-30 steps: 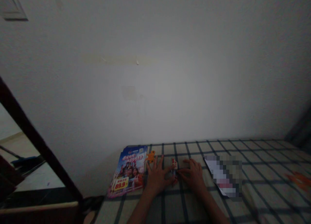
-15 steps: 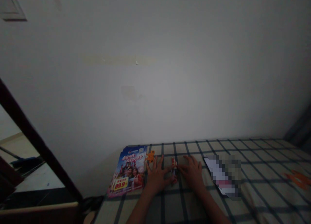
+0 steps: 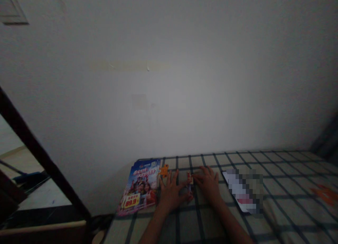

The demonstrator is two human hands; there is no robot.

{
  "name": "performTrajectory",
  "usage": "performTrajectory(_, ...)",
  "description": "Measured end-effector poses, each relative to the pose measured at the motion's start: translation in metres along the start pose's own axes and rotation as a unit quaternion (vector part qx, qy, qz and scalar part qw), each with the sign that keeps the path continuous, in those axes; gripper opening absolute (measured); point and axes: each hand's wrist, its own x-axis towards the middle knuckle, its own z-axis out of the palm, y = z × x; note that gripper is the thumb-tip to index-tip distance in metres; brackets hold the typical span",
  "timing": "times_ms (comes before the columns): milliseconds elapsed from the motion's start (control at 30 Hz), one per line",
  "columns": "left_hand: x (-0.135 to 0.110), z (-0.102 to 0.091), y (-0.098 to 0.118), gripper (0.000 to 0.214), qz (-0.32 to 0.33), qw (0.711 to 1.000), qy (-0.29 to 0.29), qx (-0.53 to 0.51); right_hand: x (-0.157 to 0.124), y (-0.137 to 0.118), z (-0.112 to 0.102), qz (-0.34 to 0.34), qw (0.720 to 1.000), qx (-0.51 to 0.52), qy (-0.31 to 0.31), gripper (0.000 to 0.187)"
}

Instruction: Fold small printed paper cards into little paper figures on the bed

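Both my hands rest on a checked bedsheet (image 3: 277, 205) close to the white wall. My left hand (image 3: 171, 193) lies flat with its fingers spread, the thumb reaching toward a small red and white object (image 3: 189, 180) between the hands. My right hand (image 3: 208, 184) lies palm down beside it, fingers stretched, fingertips touching that object. What the small object is stays too dim to tell.
A stack of colourful printed leaflets (image 3: 141, 189) lies left of my left hand, a small orange piece (image 3: 164, 170) at its upper corner. A blurred flat item (image 3: 244, 193) lies to the right. A dark bed-frame bar (image 3: 39, 156) slants at left.
My right hand has slid a little up and toward the wall along the small object. My left hand has barely shifted.
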Motion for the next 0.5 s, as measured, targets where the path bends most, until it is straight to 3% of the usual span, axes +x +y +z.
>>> performTrajectory(300, -0.0007, 0.0001, 0.0011, 0.061, -0.006, 1.0, -0.002, 0.014, -0.0044, 0.005, 0.0017, -0.044, 0.998, 0.013, 0.033, 0.02)
performTrajectory(500, -0.0017, -0.0035, 0.0034, 0.059, -0.007, 1.0, -0.009, 0.017, -0.0046, 0.0002, 0.0008, -0.027, 0.999, 0.012, 0.035, 0.014)
